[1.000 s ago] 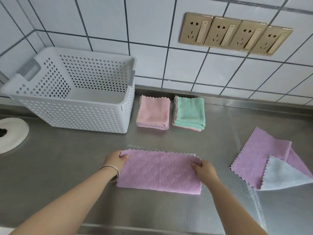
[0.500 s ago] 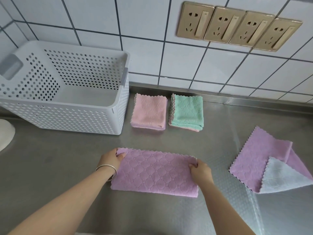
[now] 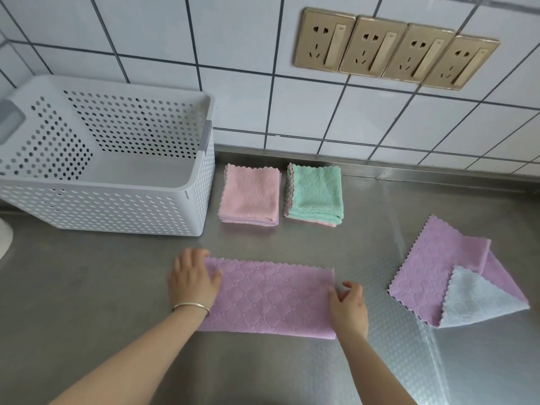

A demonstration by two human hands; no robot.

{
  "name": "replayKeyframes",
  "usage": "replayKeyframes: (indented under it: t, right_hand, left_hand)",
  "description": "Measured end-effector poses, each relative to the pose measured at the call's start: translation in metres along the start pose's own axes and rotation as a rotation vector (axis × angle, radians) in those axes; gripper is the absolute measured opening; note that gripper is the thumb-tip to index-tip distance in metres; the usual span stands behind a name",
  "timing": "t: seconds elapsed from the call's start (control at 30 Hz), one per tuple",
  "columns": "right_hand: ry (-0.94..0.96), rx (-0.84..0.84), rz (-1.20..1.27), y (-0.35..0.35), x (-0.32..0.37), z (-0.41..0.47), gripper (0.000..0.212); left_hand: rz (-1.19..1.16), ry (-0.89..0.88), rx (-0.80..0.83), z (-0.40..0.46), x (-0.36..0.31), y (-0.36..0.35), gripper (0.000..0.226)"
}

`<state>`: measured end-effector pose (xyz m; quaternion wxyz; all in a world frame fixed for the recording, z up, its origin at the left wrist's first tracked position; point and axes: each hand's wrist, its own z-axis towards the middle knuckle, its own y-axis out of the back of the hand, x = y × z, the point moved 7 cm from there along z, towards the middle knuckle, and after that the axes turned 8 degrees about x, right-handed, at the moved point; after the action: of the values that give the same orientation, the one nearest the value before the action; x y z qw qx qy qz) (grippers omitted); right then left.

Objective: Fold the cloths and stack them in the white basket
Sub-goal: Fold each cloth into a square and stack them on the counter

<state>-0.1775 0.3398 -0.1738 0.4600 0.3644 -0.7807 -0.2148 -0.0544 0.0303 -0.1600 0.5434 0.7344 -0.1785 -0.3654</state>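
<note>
Left grip (image 3: 194,280) flat, pressing purple cloth (image 3: 271,299) | right grip (image 3: 347,305) loosely curled at cloth's edge

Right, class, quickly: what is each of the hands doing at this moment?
Left hand: open, lying flat on the left end of the folded purple cloth.
Right hand: at the cloth's right edge; whether it grips cannot be told.

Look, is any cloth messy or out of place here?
Yes. The purple cloth at the right lies skewed on the steel counter, one corner flipped to show its pale blue underside. The white perforated basket looks empty.
</note>
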Motion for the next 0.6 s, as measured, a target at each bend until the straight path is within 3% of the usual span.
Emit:
replayKeyframes:
  t: [0.1, 0.17, 0.3, 0.47, 0.6]
  right_hand:
    - [-0.024, -0.010, 0.026, -0.003, -0.018, -0.017, 0.039]
    - [-0.048, 0.018, 0.003, -0.010, -0.028, -0.029, 0.038]
    - [-0.065, 0.050, -0.023, -0.021, -0.035, -0.043, 0.035]
    - [-0.119, 0.078, -0.129, -0.025, -0.040, -0.046, 0.040]
    - [-0.195, 0.085, -0.309, -0.024, -0.039, -0.045, 0.046]
  left_hand:
    - [0.144, -0.392, 0.114, -0.024, -0.051, -0.024, 0.039]
    - [0.274, -0.533, 0.261, -0.039, -0.072, -0.051, 0.049]
    - [0.450, -0.619, 0.406, -0.055, -0.076, -0.090, 0.065]
    - [0.463, -0.603, 0.536, -0.058, -0.067, -0.099, 0.077]
    - [0.457, -0.623, 0.482, -0.057, -0.078, -0.089, 0.087]
